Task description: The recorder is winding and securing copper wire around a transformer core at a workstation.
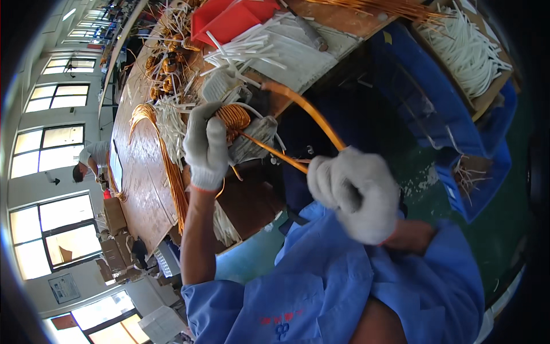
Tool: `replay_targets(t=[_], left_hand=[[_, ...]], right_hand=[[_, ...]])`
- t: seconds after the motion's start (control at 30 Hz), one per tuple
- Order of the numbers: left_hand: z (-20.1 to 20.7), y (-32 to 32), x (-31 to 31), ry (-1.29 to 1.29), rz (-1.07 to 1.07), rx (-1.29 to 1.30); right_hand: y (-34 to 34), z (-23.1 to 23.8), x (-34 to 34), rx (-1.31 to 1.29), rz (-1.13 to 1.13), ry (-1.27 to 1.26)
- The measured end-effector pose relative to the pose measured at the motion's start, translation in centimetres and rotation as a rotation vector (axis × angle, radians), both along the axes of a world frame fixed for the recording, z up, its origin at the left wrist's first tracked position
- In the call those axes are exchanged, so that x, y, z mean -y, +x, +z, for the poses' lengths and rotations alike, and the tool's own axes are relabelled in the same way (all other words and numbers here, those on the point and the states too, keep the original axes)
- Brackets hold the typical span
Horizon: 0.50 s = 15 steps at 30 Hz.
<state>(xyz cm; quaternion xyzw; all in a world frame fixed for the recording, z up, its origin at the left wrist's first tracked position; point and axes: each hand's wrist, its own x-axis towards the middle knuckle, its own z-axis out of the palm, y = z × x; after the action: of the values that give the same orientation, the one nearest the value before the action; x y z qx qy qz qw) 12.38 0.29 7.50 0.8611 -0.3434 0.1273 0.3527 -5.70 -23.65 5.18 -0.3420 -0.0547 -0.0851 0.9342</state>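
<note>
My left hand (207, 146), in a white knit glove, is closed around a coil of copper wire (233, 118) at the table's near edge. From the coil a length of copper wire (275, 151) runs taut to my right hand (358, 192). That gloved hand is closed on the wire, and a thicker, blurred loop of wire (309, 109) arches up from it toward the table. Beneath the coil is a greyish, plastic-wrapped block (252, 140); its exact kind is hard to make out. White sleeving pieces stick out beside the coil.
A bundle of copper wires (163, 155) hangs over the table (140, 195) at left. Finished-looking coils (169, 63), a red tray (229, 20) and white tubes (252, 49) lie farther back. Blue bins (424, 92) and a box of white tubing (464, 51) stand at right. Another person (91, 160) works at far left.
</note>
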Motion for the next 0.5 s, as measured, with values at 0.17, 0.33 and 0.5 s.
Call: replay_targets(t=[0.17, 0.33, 0.5], left_hand=[[3.4, 0.2, -0.5, 0.171, -0.032, 0.425], [11.9, 0.6, 10.0, 0.586, -0.737, 0.544], [12.3, 7.4, -3.0, 0.516, -0.059, 0.325]], right_hand=[[2.0, 3.2, 5.6, -0.103, 0.247, -0.180], [2.7, 3.5, 6.7, -0.103, 0.359, -0.362], [2.9, 2.9, 6.9, -0.035, 0.222, -0.418]])
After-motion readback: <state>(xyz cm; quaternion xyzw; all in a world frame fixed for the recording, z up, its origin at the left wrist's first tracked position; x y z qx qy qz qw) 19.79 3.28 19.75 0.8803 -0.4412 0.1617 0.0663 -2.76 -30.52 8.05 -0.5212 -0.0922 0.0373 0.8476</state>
